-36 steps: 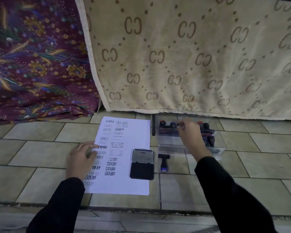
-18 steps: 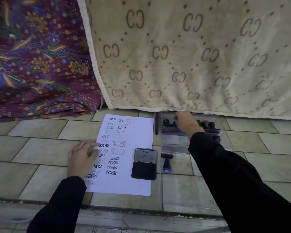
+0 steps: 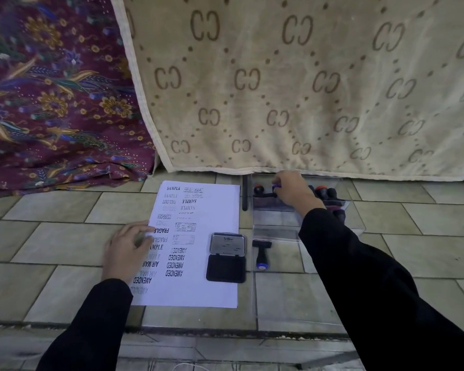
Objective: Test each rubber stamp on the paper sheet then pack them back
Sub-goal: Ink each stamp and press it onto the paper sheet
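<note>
Right hand (image 3: 292, 192) in clear box (image 3: 276, 226), fingers pinching purple-capped stamp (image 3: 277, 187), left hand (image 3: 126, 253) flat on paper sheet (image 3: 198, 290), fingers relaxed, ink pad (image 3: 227, 257) open, loose stamp (image 3: 261, 254) just beside.

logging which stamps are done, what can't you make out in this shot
Head view only.
- Stamps in the box: right hand and sleeve cover some, so no count.
- Stamp the right hand grips: the hand hides all but its purple top.
- Paper, left edge: left hand covers some prints.
- Paper's boxed prints: too small to read.
</note>
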Motion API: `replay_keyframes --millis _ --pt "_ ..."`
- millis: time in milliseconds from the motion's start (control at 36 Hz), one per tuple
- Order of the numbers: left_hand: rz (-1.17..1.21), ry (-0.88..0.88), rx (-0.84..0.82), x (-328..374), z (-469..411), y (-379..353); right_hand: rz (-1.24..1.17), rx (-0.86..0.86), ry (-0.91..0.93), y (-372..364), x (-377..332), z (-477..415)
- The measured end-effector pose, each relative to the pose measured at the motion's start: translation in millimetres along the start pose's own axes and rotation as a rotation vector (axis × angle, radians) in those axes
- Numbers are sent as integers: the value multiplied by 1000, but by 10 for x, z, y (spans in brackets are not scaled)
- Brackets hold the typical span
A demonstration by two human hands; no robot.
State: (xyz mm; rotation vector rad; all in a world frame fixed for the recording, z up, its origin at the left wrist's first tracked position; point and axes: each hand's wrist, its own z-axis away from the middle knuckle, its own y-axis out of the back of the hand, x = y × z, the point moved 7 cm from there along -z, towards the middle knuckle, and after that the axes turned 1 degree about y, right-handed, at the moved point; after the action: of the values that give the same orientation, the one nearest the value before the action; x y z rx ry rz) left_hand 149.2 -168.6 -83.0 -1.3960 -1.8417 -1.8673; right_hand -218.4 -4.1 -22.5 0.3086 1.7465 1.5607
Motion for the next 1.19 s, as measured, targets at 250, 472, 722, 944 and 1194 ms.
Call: replay_keyframes --millis 250,472,722,944,1194 --pt "-237 -75 -25 260 7 -44 -105 293 55 258 -27 301" --pt "-71 -439 -322 857 409 -397 -506 394 158 420 -433 964" --pt "-106 -526 -362 878 546 -645 -531 177 332 -153 -901 1666" --pt "-30 -487 -371 784 571 -709 -493 192 353 -429 -957 1907" --pt "-20 -456 -397 791 571 -703 -450 179 355 -539 -1019 1961"
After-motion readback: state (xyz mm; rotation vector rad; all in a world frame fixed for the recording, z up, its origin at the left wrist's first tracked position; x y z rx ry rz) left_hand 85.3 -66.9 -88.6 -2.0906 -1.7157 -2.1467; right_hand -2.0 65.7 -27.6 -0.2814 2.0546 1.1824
